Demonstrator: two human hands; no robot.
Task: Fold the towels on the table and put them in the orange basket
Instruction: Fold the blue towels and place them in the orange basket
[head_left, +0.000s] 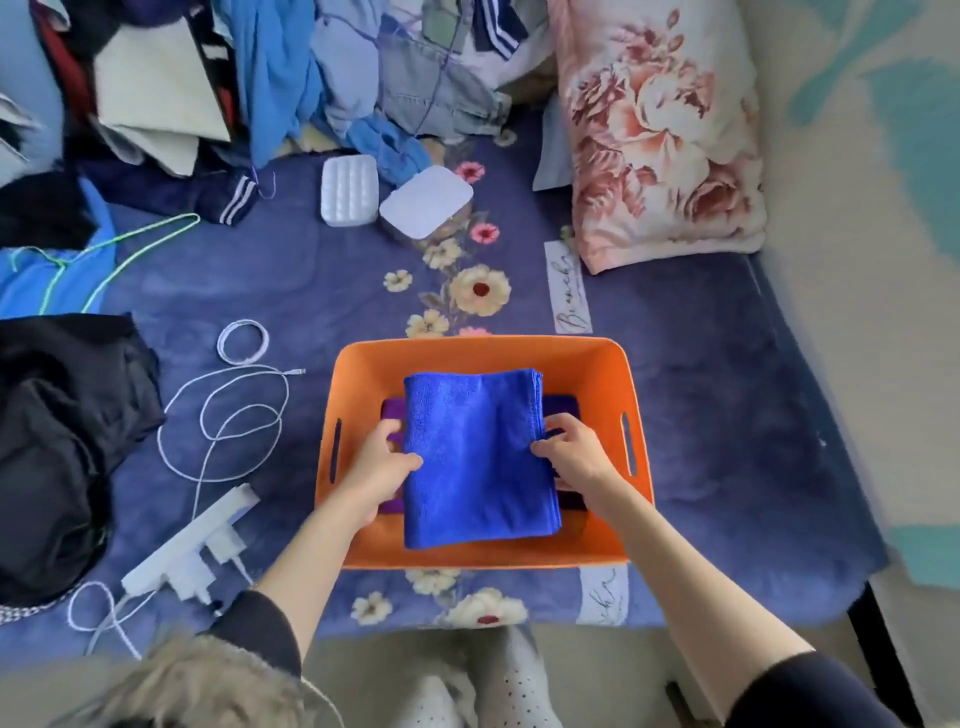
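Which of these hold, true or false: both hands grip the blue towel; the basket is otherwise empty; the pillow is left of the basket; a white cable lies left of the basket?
1. Both hands, left and right, grip the blue towel: true.
2. The orange basket is otherwise empty: false, a purple towel lies under the blue one.
3. The floral pillow is left of the basket: false, far right.
4. White cable lies left of the basket: true.

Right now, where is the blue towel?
In the head view, the folded blue towel sits low and centre, inside the orange basket, on a purple towel, held between both hands.
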